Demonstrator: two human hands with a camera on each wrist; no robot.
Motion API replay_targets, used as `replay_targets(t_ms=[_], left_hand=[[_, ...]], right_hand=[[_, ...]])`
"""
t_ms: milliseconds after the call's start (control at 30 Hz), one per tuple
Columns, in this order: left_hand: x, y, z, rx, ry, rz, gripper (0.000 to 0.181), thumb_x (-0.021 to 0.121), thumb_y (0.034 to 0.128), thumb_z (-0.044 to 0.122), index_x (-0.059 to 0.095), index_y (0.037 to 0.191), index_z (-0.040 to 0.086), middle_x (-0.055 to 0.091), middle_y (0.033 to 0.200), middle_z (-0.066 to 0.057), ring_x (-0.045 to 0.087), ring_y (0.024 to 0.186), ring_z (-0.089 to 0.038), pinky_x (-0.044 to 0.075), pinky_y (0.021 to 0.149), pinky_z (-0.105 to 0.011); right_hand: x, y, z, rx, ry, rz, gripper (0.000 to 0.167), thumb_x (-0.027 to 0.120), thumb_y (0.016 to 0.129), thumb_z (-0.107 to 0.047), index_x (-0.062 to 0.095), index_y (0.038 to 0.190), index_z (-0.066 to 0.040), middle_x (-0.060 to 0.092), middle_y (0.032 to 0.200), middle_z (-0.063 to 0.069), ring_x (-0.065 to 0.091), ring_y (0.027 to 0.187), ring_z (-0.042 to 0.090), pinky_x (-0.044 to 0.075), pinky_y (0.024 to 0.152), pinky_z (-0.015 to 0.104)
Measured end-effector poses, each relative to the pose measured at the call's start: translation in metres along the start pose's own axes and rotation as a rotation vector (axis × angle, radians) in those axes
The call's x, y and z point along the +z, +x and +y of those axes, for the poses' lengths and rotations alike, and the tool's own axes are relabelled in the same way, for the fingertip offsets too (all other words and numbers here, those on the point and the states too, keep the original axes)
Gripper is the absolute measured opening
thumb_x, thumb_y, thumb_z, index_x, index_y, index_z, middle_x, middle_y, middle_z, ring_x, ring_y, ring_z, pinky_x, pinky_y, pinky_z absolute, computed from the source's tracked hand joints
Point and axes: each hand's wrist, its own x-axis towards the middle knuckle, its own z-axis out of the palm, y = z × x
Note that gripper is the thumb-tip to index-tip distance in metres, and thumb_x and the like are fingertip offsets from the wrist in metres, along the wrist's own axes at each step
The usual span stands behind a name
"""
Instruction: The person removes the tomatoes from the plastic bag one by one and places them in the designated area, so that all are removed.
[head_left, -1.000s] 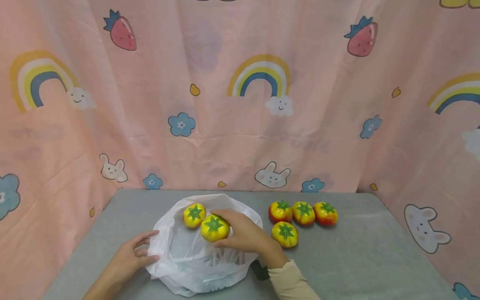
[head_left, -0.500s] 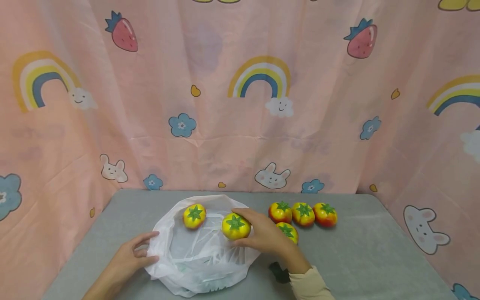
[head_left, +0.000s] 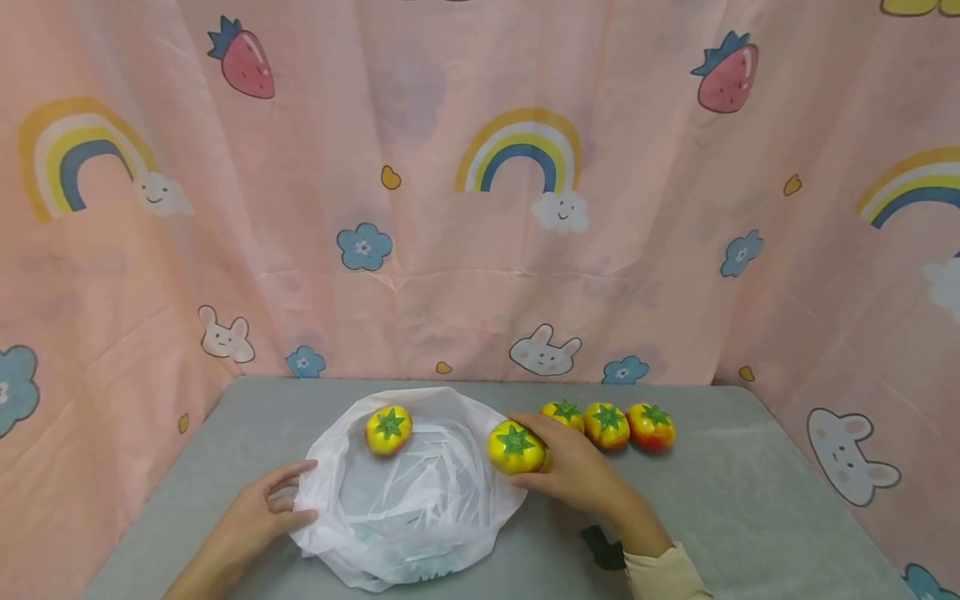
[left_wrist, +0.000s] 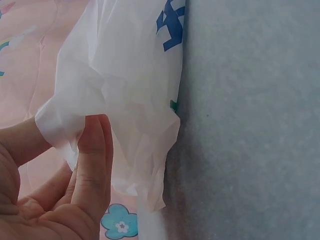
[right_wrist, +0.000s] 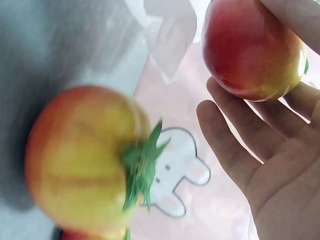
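A white plastic bag lies spread open on the table, its mouth facing up, with one yellow-and-red tomato inside at the back. My left hand pinches the bag's left rim between thumb and fingers; the left wrist view shows the thin plastic between them. Over the bag's right rim, my right hand holds another tomato with a green star-shaped top. The right wrist view has this tomato between thumb and fingers, above a tomato on the table.
Three tomatoes stand in a row right of the bag, the left one partly covered by my right hand. Another is mostly hidden behind that hand. The grey table meets a pink patterned curtain at its back.
My right hand has moved right with the tomato, from over the bag's middle to its right rim, covering a table tomato. The left hand stays on the rim.
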Motion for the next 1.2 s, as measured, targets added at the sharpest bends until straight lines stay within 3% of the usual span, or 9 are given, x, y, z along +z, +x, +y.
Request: replay_targets(t_ms=[233,467,600,1000,1200], left_hand=[[-0.001,0.0,-0.001,0.005,-0.003,-0.006,0.08,0.085,0.0768,0.017,0.047,0.147,0.011,0.046,0.143,-0.023,0.064,0.104,-0.022,0.054,0.083,-0.03],[-0.001,0.0,-0.001,-0.006,0.007,-0.001,0.081,0.085,0.0764,0.019,0.046,0.147,0.011,0.046,0.142,-0.024,0.064,0.105,-0.024,0.056,0.085,-0.034],[-0.001,0.0,-0.002,-0.002,-0.001,0.001,0.081,0.085,0.0762,0.018,0.047,0.147,0.011,0.047,0.142,-0.023,0.065,0.104,-0.023,0.055,0.083,-0.033],[-0.003,0.001,-0.001,-0.029,0.001,-0.004,0.08,0.086,0.0759,0.019,0.048,0.146,0.013,0.047,0.142,-0.023,0.064,0.109,-0.027,0.056,0.086,-0.039],[-0.004,0.0,-0.002,0.007,-0.026,-0.005,0.078,0.084,0.077,0.013,0.048,0.146,0.011,0.047,0.142,-0.023,0.065,0.107,-0.025,0.056,0.084,-0.034]], right_hand=[[-0.008,-0.015,0.009,0.083,-0.019,0.013,0.079,0.085,0.076,-0.038,0.049,0.146,-0.027,0.055,0.145,-0.001,0.055,0.127,0.025,0.043,0.107,0.058],[-0.019,-0.036,0.021,0.154,-0.025,0.015,0.084,0.082,0.076,-0.048,0.046,0.148,-0.022,0.053,0.148,0.007,0.053,0.131,0.032,0.042,0.106,0.06],[-0.023,-0.047,0.027,0.215,-0.012,0.01,0.085,0.083,0.076,-0.045,0.045,0.148,-0.021,0.05,0.151,0.009,0.051,0.133,0.035,0.042,0.105,0.061],[-0.028,-0.065,0.045,0.28,-0.018,-0.004,0.088,0.082,0.076,-0.049,0.044,0.148,-0.018,0.047,0.153,0.012,0.052,0.131,0.036,0.043,0.103,0.062],[-0.038,-0.066,0.056,0.347,-0.032,-0.01,0.096,0.079,0.076,-0.057,0.038,0.151,-0.015,0.046,0.15,0.022,0.058,0.117,0.033,0.05,0.096,0.059]])
